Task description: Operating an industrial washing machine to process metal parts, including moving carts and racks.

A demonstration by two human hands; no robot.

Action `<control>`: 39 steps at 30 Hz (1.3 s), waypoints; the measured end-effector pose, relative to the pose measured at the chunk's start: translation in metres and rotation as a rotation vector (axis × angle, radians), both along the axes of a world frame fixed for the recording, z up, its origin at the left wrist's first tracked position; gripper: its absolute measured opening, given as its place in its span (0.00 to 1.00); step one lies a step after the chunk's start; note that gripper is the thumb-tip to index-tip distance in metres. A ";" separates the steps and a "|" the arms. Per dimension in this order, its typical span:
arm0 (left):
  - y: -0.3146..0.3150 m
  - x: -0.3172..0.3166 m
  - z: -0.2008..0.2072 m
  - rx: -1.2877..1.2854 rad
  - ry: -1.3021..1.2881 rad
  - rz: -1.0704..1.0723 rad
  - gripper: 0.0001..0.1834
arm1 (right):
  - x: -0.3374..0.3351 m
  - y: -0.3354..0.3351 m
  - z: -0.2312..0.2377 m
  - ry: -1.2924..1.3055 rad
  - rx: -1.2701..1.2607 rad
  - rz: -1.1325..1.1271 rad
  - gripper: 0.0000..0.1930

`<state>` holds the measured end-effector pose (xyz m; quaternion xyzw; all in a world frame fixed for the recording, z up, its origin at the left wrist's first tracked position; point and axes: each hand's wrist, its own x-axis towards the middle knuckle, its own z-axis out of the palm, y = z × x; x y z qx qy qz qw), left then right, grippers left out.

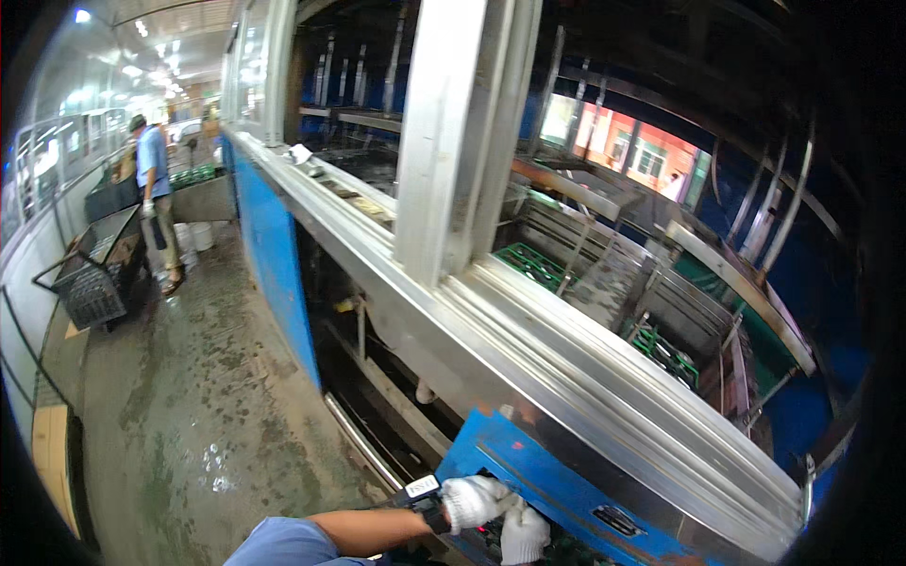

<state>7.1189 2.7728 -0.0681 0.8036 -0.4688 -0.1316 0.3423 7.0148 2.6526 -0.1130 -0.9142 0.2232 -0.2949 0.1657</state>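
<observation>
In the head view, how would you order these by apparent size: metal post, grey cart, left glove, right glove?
1. Metal post
2. Grey cart
3. Left glove and right glove: similar, so not ranked.

Flat blue metal panel [580,491] just ahead of 2 white-gloved hands [475,502] [525,534]; long silver metal sill [604,382] beyond; rectangular green crates [662,355] behind sill; boxy dark cart [92,291] far ahead-left.

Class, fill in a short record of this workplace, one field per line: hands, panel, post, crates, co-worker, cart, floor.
Left hand: white-gloved left hand at the blue panel; grip unclear
Right hand: gloved right hand close beside it; grip unclear
Panel: blue, tilted in view
Post: pale metal post
Crates: green crate behind the post
Co-worker: person standing at far left
Cart: dark cart beside that person
Floor: wet-looking floor
</observation>
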 end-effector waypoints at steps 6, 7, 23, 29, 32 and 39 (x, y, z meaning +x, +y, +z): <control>0.000 0.002 0.018 0.038 0.077 0.065 0.24 | 0.009 -0.012 -0.001 -0.012 0.003 0.023 0.25; 0.000 0.001 0.019 0.023 0.060 0.065 0.24 | 0.006 -0.014 0.001 0.072 0.059 0.048 0.24; 0.007 0.006 0.033 -0.002 0.133 -0.071 0.18 | -0.119 0.004 0.308 -0.191 -0.681 0.700 0.27; 0.004 0.009 0.019 -0.029 0.173 -0.075 0.18 | -0.061 0.110 0.382 0.821 -1.289 0.051 0.08; 0.001 0.011 0.020 0.021 0.159 -0.114 0.19 | -0.055 0.090 0.371 -0.063 -1.205 0.800 0.11; -0.003 0.010 0.008 -0.052 0.236 -0.041 0.18 | -0.085 0.102 0.423 0.364 -1.050 0.828 0.13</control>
